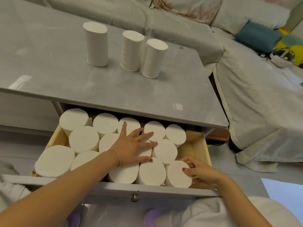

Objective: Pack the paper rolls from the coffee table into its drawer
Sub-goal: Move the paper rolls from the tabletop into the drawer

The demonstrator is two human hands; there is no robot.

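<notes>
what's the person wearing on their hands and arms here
Both forearms are bare, no sleeves in view. The left hand has a thin gold ring on one finger and a slim braided red-and-white bracelet at the wrist. Nails on both hands are painted dark red. The right hand shows no ring or bracelet.

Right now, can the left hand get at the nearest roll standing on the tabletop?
Probably yes. The left hand lies flat on the rolls in the drawer, holding nothing, and the bare tabletop between it and the nearest standing roll has nothing in the way.
</notes>
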